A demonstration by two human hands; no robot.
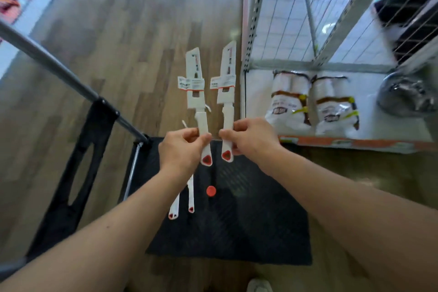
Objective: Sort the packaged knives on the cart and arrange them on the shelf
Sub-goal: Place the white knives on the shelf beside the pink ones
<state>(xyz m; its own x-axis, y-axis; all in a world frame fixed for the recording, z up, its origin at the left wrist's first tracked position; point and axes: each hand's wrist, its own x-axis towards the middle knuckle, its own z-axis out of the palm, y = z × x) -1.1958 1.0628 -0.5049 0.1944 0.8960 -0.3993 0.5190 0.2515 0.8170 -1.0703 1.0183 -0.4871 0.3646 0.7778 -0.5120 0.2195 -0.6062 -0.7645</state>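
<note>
Packaged knives point(195, 83) were white with red triangle handle ends, cart deck point(248, 220) black and ribbed, disc point(211, 191) red, floor point(132, 31) brown wood-plank, shelf edge point(355, 143) orange, bags point(290, 102) white with brown bands

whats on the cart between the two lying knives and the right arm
A small red disc, on the black cart deck right of the knives; head view.

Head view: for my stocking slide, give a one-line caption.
Left hand and right hand each pinch a white-handled, card-sleeved knife above the black cart deck, beside a grey metal shelf.
</note>
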